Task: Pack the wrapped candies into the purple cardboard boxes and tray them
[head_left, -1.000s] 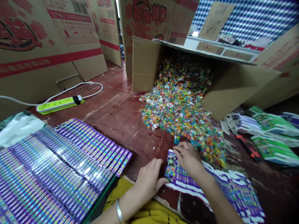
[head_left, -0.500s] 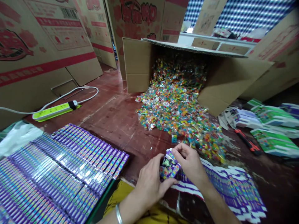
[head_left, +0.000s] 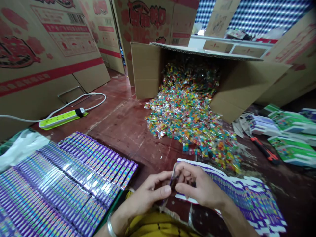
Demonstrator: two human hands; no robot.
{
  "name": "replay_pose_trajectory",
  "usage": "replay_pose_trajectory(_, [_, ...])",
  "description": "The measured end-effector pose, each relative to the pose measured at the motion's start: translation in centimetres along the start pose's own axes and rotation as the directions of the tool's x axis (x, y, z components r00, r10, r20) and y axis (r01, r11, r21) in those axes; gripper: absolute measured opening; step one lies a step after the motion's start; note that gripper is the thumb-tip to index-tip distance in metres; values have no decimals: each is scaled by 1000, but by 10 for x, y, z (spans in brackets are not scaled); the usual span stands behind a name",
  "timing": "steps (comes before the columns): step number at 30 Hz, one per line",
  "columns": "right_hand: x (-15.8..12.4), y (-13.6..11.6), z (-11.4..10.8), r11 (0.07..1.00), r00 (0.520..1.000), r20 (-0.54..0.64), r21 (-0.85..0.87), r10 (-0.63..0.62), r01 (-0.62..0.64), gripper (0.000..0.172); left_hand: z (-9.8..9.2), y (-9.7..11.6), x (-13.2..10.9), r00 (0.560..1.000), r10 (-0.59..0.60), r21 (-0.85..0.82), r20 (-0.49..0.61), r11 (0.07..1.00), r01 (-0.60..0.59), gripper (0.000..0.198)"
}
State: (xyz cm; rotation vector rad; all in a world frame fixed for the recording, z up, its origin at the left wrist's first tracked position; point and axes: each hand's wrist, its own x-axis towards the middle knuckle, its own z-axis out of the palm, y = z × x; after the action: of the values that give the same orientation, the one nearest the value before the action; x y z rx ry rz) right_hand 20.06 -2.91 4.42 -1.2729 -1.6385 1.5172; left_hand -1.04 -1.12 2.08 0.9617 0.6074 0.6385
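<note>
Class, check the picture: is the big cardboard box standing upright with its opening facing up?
No, the cardboard box lies on its side, with coloured packets spilling out onto the floor.

Worn red-brown floor (head_left: 123, 125); printed cardboard cartons (head_left: 49, 49) along the left; blue-white chequered wall (head_left: 259, 16) behind a white shelf (head_left: 222, 42)

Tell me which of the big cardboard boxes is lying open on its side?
The plain brown box in the middle: colourful packets spill from its mouth onto the floor. The red-printed cartons around it show no opening.
</note>
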Motion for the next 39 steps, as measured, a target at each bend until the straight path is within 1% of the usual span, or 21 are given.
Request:
replay_pose_trajectory(1, [-1,-4,-3,998,994,91,4,61,-61,15,0,-1,-2,1000,-12,43,10,999,11,45])
replay_pose_trajectory(3, [-1,-8,-8,987,952,264,-8,157,-161,13,0,-3,-4,999,-28,95,41,995,24,40])
replay_pose_trajectory(4, [-1,-9,-9,982,939,294,2,178,-187,14,0,-5,-4,998,-31,91,51,995,26,38])
replay_pose_trajectory(5, [0,-8,-9,981,949,262,35,176,-192,16,-1,-6,-3,999,-26,77,43,997,22,36])
replay_pose_trajectory(6, [2,-7,-7,982,975,157,85,156,-171,18,-1,-8,-1,1000,-13,58,18,998,12,35])
replay_pose_trajectory(7, [3,-5,-5,984,992,0,129,127,-126,21,-2,-9,1,1000,3,38,-18,999,-2,33])
replay_pose_trajectory(8, [5,-1,-1,986,982,-164,151,93,-69,25,-2,-11,2,998,19,21,-57,1000,-17,33])
replay_pose_trajectory(9, [7,2,4,990,955,-290,139,56,-16,28,-2,-12,4,995,34,10,-97,999,-34,33])
replay_pose_trajectory(10, [9,7,10,994,932,-362,104,18,21,30,-1,-14,6,989,52,6,-138,999,-52,32])
replay_pose_trajectory(11, [10,11,17,997,920,-391,65,-15,44,30,-1,-17,8,980,74,11,-182,997,-73,32])
replay_pose_trajectory(13, [11,20,31,998,920,-390,14,-50,60,26,1,-22,10,953,116,46,-280,993,-107,28])
replay_pose_trajectory(15, [11,28,43,998,890,-452,-25,-62,57,20,1,-29,11,905,141,85,-401,990,-116,24])
replay_pose_trajectory(17, [12,32,49,997,846,-528,-72,-71,38,30,0,-35,11,850,143,85,-507,990,-115,20])
replay_pose_trajectory(19, [14,31,51,992,833,-544,-124,-95,32,35,-1,-39,10,824,126,26,-552,991,-133,18])
replay_pose_trajectory(21, [17,28,49,990,856,-503,-127,-123,67,30,-2,-40,8,842,92,-73,-532,985,-154,18])
replay_pose_trajectory(24, [21,25,48,986,863,-480,-20,-154,165,28,0,-36,7,879,67,-182,-472,968,-172,27])
replay_pose_trajectory(26, [22,26,51,975,871,-474,96,-133,201,32,2,-33,7,925,57,-242,-376,957,-158,34])
replay_pose_trajectory(29, [23,32,56,958,879,-473,222,-58,182,38,2,-34,7,980,25,-305,-196,949,-85,40])
replay_pose_trajectory(32, [24,37,62,958,873,-488,243,-17,154,41,-2,-38,5,990,44,-303,-130,949,-82,43])
replay_pose_trajectory(35, [24,37,65,961,887,-461,241,-13,139,43,-3,-38,4,992,73,-320,-101,942,-102,39])
replay_pose_trajectory(39, [23,36,64,975,890,-449,157,-74,160,38,-1,-32,3,990,119,-279,-78,951,-137,45])
